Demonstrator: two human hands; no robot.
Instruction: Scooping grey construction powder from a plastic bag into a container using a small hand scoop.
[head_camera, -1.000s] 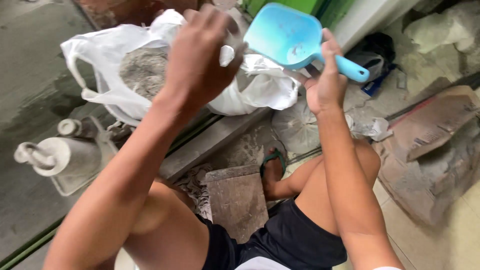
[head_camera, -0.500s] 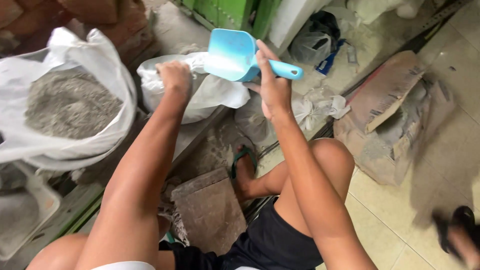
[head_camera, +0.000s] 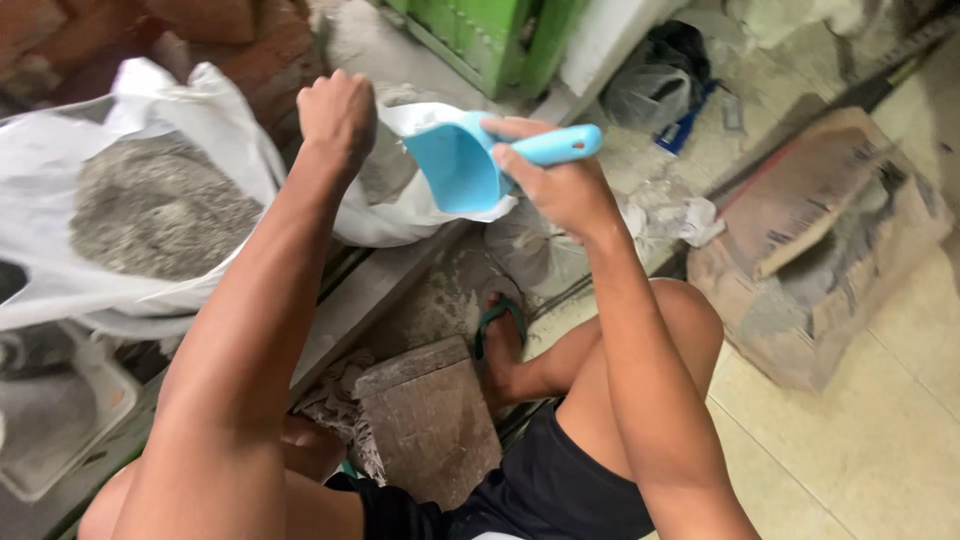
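My right hand (head_camera: 560, 185) grips the handle of a light blue plastic scoop (head_camera: 460, 160), whose bowl tips down into the mouth of a white plastic bag (head_camera: 420, 205). My left hand (head_camera: 338, 112) is a closed fist on the far rim of that same bag, holding it up. Grey powder (head_camera: 385, 165) shows inside the bag between my hands. To the left lies a larger white bag (head_camera: 215, 115) with a mound of grey powder (head_camera: 155, 210) in it.
I squat on a brown wooden block (head_camera: 425, 420), one foot in a green sandal (head_camera: 500, 325). A torn brown paper sack (head_camera: 810, 240) of grey powder lies at right on the tiled floor. Green door and red bricks stand behind; a dusty tray (head_camera: 55, 420) sits at lower left.
The scoop has swung from upright above the small bag to tipped down into its mouth. My left hand has lifted the bag's rim higher. The view shifted slightly.
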